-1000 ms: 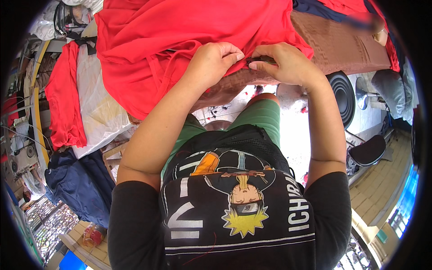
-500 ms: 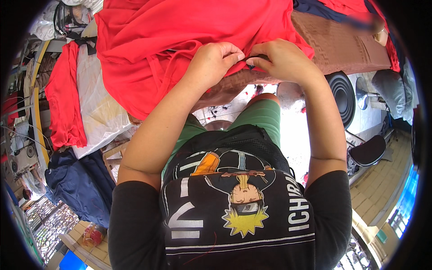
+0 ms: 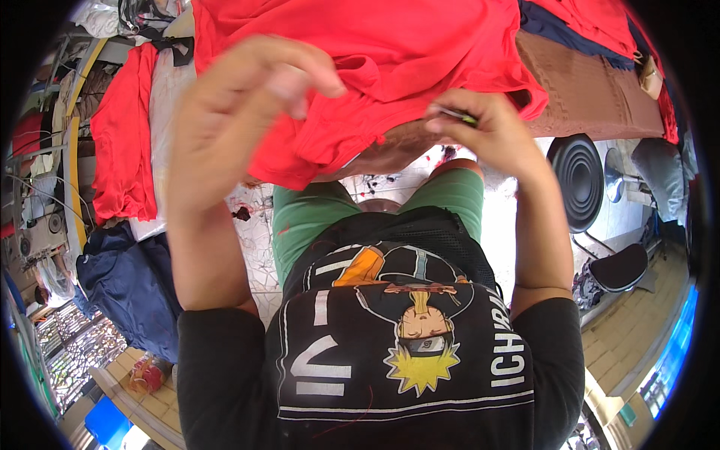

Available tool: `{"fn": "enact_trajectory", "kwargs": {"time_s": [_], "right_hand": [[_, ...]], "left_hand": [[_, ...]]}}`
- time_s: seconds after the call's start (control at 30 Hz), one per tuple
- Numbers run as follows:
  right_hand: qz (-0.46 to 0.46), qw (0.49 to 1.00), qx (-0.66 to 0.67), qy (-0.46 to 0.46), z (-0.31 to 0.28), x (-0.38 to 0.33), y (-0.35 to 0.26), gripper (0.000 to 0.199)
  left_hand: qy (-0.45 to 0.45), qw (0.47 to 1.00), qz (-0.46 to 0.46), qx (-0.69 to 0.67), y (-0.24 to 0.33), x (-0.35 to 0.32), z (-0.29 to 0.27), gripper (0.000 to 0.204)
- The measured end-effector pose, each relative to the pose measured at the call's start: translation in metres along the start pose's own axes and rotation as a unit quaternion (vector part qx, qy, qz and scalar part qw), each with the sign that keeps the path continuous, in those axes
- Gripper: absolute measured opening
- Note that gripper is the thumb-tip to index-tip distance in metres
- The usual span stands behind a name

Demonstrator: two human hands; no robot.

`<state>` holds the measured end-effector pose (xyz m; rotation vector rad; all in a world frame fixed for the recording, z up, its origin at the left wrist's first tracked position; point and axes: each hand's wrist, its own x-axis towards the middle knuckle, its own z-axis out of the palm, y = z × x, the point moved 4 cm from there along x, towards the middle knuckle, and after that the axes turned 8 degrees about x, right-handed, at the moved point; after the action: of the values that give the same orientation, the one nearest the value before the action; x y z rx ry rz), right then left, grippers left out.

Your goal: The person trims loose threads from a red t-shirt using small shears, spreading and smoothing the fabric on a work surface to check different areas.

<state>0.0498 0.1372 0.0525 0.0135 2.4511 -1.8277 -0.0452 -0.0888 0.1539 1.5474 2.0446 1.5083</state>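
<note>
A red garment (image 3: 420, 45) lies spread over the brown-covered table in front of me, its near edge hanging down toward my lap. My left hand (image 3: 232, 120) is raised above the garment's left side, blurred by motion. Its fingers are loosely bent and apart, and I see nothing between them. At the garment's near right edge, my right hand (image 3: 491, 135) is closed around a small thin tool (image 3: 459, 115), dark with a yellow-green part. Its exact kind is too small to tell.
The brown table cover (image 3: 585, 90) runs to the right, with navy cloth (image 3: 559, 30) at the back. More red cloth (image 3: 124, 142) hangs at left, above a navy garment (image 3: 127, 281). A round black ridged base (image 3: 576, 184) and a black-seated stool (image 3: 619, 268) stand at right.
My left hand has let go of the red cloth and swung up and left. My right hand has drawn slightly right and down with the small tool. The cloth's near edge has shifted.
</note>
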Motion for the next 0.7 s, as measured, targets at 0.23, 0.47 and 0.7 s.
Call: {"fn": "enact_trajectory", "kwargs": {"time_s": [0.23, 0.47, 0.7], "right_hand": [[-0.103, 0.979, -0.151, 0.090, 0.065, 0.011, 0.019, 0.021], [-0.120, 0.977, -0.136, 0.111, 0.058, 0.012, 0.012, 0.014], [-0.175, 0.969, -0.151, 0.085, 0.065, 0.022, 0.001, 0.015]], "left_hand": [[-0.005, 0.970, -0.240, 0.024, -0.071, -0.044, 0.065, 0.024], [-0.075, 0.969, -0.207, 0.112, -0.092, -0.054, 0.073, 0.025], [-0.045, 0.966, -0.204, 0.151, -0.098, -0.050, 0.080, 0.014]]}}
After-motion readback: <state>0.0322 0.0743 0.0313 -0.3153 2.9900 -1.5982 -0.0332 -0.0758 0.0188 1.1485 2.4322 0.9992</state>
